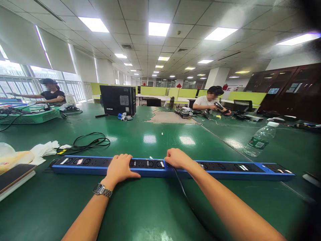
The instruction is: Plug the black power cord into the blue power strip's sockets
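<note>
A long blue power strip (225, 174) with black sockets and white stickers lies across the green table in front of me. My left hand (121, 168) grips it left of the middle, fingers over the top and thumb along the near edge. At the strip's middle, my right hand (177, 158) is closed at the end of a black power cable (185, 194). The fingers hide that end, so I cannot tell whether it sits in a socket. From there the cable runs down toward the table's near side.
A coiled black cable (94, 142) lies behind the strip's left end. A plastic bottle (260, 139) stands behind its right part. At left are tissues (45, 149) and a dark flat device (15, 177). A black computer case (117, 100) and two people are farther back.
</note>
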The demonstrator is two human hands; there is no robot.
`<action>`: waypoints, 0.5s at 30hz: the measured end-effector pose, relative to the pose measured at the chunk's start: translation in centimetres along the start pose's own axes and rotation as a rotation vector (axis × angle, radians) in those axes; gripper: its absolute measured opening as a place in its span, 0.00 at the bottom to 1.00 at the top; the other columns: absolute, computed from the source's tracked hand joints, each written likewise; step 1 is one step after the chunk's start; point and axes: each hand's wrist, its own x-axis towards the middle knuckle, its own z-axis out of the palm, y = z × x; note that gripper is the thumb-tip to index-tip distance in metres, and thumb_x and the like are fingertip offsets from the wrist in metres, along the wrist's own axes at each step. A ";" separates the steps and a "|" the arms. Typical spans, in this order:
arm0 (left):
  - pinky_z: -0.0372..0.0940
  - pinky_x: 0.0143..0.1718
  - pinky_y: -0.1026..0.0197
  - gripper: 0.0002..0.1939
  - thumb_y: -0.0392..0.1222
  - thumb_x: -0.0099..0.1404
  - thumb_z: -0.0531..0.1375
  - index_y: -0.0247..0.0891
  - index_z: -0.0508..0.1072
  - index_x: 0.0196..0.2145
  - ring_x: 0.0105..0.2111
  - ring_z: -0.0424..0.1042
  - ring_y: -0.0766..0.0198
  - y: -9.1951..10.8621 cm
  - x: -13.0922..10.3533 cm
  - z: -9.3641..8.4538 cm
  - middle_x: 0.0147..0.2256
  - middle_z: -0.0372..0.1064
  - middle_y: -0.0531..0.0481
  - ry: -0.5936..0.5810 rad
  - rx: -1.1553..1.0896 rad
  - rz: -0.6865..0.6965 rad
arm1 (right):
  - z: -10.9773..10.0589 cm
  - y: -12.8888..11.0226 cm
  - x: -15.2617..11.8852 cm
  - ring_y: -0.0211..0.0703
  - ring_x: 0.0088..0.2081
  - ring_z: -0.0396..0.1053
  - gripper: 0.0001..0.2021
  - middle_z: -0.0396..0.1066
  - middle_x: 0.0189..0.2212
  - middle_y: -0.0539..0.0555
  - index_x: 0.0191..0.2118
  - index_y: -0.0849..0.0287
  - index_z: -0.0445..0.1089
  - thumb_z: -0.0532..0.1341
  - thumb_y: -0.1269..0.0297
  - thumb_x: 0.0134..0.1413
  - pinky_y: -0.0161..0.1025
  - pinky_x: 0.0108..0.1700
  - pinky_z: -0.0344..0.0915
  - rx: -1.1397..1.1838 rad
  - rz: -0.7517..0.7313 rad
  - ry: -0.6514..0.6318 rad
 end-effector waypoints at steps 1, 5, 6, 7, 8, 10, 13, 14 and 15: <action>0.58 0.49 0.47 0.41 0.73 0.44 0.63 0.39 0.72 0.46 0.46 0.70 0.45 0.0 0.0 0.0 0.44 0.74 0.42 -0.003 0.000 -0.001 | 0.3 0.0 0.0 0.44 0.37 0.72 0.10 0.77 0.37 0.58 0.35 0.61 0.75 0.56 0.67 0.53 0.35 0.30 0.55 -0.001 -0.002 0.002; 0.58 0.49 0.47 0.41 0.73 0.44 0.63 0.38 0.71 0.46 0.46 0.70 0.46 0.1 0.0 0.0 0.44 0.73 0.42 -0.009 0.001 -0.001 | 0.7 0.2 -0.3 0.43 0.37 0.72 0.11 0.77 0.38 0.58 0.37 0.60 0.75 0.56 0.65 0.54 0.35 0.32 0.56 0.003 -0.004 0.042; 0.58 0.49 0.47 0.41 0.73 0.44 0.63 0.38 0.71 0.46 0.46 0.69 0.46 0.1 0.0 0.0 0.44 0.73 0.42 -0.009 0.002 -0.003 | 0.3 0.3 -0.4 0.43 0.37 0.72 0.11 0.77 0.38 0.57 0.37 0.60 0.75 0.56 0.65 0.54 0.35 0.32 0.56 0.010 -0.007 0.066; 0.58 0.49 0.48 0.41 0.73 0.44 0.63 0.39 0.71 0.46 0.46 0.69 0.46 0.1 0.0 -0.1 0.44 0.73 0.42 -0.010 0.002 -0.004 | -0.3 0.6 -0.6 0.43 0.37 0.71 0.11 0.77 0.37 0.57 0.36 0.60 0.75 0.55 0.64 0.54 0.34 0.32 0.56 0.020 -0.009 0.102; 0.58 0.50 0.48 0.40 0.73 0.44 0.63 0.39 0.71 0.46 0.46 0.69 0.46 0.1 0.0 -0.1 0.44 0.73 0.42 -0.012 0.002 -0.005 | -1.1 1.1 -0.7 0.42 0.37 0.71 0.12 0.77 0.36 0.56 0.36 0.60 0.75 0.55 0.64 0.55 0.34 0.33 0.56 0.031 -0.010 0.146; 0.58 0.50 0.48 0.40 0.72 0.45 0.63 0.40 0.71 0.46 0.46 0.69 0.46 0.1 0.0 -0.1 0.44 0.73 0.42 -0.012 0.001 -0.004 | -3.0 2.4 -1.1 0.42 0.35 0.70 0.12 0.77 0.35 0.55 0.35 0.59 0.75 0.55 0.62 0.55 0.34 0.32 0.56 0.037 -0.007 0.233; 0.58 0.50 0.48 0.40 0.72 0.44 0.63 0.40 0.71 0.45 0.46 0.69 0.46 0.2 0.0 -0.2 0.45 0.73 0.42 -0.014 -0.006 -0.005 | -5.1 5.7 -1.6 0.42 0.34 0.69 0.12 0.76 0.33 0.55 0.34 0.59 0.74 0.55 0.60 0.54 0.35 0.33 0.57 0.003 -0.009 0.256; 0.58 0.49 0.48 0.40 0.72 0.44 0.63 0.40 0.72 0.45 0.46 0.69 0.46 0.2 0.0 -0.2 0.44 0.73 0.42 -0.013 -0.010 -0.005 | -5.2 6.9 -1.7 0.42 0.34 0.69 0.12 0.76 0.32 0.54 0.32 0.59 0.74 0.56 0.60 0.54 0.34 0.33 0.57 -0.010 -0.010 0.234; 0.58 0.49 0.48 0.40 0.72 0.44 0.63 0.40 0.72 0.45 0.46 0.69 0.45 0.1 0.0 -0.2 0.44 0.73 0.41 -0.012 -0.014 -0.004 | -5.2 8.1 -1.8 0.42 0.33 0.69 0.11 0.76 0.31 0.54 0.31 0.59 0.74 0.56 0.60 0.54 0.34 0.33 0.57 -0.017 -0.008 0.206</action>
